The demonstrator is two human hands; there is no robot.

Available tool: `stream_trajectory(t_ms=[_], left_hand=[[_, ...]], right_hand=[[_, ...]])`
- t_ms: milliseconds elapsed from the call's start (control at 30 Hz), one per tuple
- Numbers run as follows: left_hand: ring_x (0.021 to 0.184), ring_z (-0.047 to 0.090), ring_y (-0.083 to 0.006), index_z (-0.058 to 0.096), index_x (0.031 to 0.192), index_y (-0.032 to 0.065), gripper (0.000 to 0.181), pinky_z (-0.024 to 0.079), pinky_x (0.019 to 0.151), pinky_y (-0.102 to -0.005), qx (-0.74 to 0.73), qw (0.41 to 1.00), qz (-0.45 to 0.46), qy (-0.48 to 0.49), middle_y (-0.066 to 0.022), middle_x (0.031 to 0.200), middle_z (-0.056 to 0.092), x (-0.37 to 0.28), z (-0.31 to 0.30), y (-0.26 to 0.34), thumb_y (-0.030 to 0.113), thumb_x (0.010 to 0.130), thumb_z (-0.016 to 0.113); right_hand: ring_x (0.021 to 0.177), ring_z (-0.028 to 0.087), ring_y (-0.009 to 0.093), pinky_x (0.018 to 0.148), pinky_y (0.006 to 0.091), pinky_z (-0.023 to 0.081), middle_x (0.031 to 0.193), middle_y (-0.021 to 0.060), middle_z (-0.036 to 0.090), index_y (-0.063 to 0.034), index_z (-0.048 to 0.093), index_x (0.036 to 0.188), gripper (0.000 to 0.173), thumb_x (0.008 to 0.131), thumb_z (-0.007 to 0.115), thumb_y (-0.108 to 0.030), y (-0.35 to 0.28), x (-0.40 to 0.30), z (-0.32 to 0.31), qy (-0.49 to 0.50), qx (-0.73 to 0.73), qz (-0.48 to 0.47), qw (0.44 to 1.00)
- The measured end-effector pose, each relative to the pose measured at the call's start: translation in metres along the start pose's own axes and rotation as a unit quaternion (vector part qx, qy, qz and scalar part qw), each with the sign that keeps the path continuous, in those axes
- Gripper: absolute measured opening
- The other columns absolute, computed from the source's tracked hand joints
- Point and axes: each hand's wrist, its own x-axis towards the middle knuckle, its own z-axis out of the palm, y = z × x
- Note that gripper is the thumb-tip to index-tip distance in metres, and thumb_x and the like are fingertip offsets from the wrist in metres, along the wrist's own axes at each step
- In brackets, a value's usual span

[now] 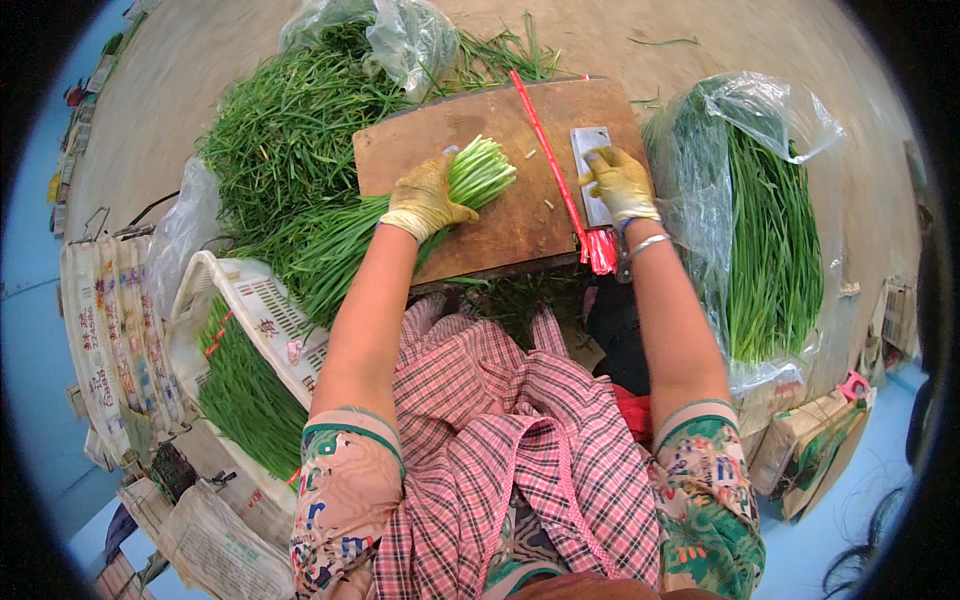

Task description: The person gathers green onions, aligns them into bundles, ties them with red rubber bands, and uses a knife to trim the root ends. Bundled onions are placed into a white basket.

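Note:
My left hand (426,196), in a yellowed work glove, grips a bunch of garlic chives (484,171) near its pale cut ends. The leaves trail down to the left across the edge of a worn wooden board (450,135). At the board's right side my right hand (616,184), gloved too, has curled fingers over a flat metal blade (592,141); whether they grip it cannot be told. A red printed strip (551,161) lies lengthwise on the board, left of the blade. More red strips (601,251) are bundled at the near edge, beside a dark handle-like piece (623,259) under my wrist.
A big heap of loose chives (300,127) lies left of the board, with clear plastic (414,45) behind. Plastic-wrapped chives (772,247) stand at right. Near my left arm is a white plastic crate (262,296) holding tied chives (251,397). Folded printed sacks (120,337) lie farther left.

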Motion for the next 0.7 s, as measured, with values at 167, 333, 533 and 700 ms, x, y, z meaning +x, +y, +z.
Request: stream_trajectory(t_ms=[167,333,533,700], left_hand=[[0.127,0.057,-0.0349,0.029,0.156,0.0050,0.130,0.046,0.107,-0.0391,-0.092,0.994,-0.015,-0.057,-0.0225,0.140,0.056,0.014,-0.010,-0.018,0.045,0.052,0.094],[0.130,0.054,-0.0351,0.028,0.157,0.0032,0.132,0.042,0.110,-0.0375,-0.154,0.982,-0.035,-0.102,-0.0227,0.141,0.055,0.017,-0.026,-0.019,0.044,0.050,0.095],[0.135,0.050,-0.0303,0.031,0.154,-0.0007,0.128,0.036,0.114,-0.0350,-0.174,0.971,-0.049,-0.159,-0.0211,0.142,0.054,0.017,-0.040,-0.007,0.040,0.052,0.096],[0.136,0.049,-0.0320,0.031,0.154,-0.0010,0.127,0.037,0.114,-0.0361,-0.119,0.990,0.000,-0.070,-0.0217,0.144,0.053,0.016,-0.007,-0.026,0.041,0.053,0.095]], right_hand=[[0.106,0.065,0.043,0.090,0.0493,0.052,0.112,0.0239,0.069,-0.0027,0.069,0.112,0.034,0.085,0.063,-0.022,0.000,-0.027,-0.052,-0.058,-0.449,-0.030,0.891],[0.121,0.060,0.038,0.102,0.0440,0.048,0.134,0.0209,0.060,-0.0065,0.052,0.140,0.065,0.081,0.074,-0.022,0.013,-0.024,-0.045,-0.103,-0.533,0.070,0.837],[0.121,0.059,0.042,0.097,0.0481,0.051,0.133,0.0242,0.058,-0.0074,0.042,0.146,0.072,0.081,0.072,-0.015,0.020,-0.020,-0.039,-0.089,-0.537,0.077,0.835],[0.116,0.064,0.040,0.094,0.0506,0.054,0.130,0.0248,0.061,-0.0089,0.037,0.148,0.072,0.082,0.067,-0.004,0.022,-0.027,-0.036,-0.047,-0.527,0.031,0.848]])
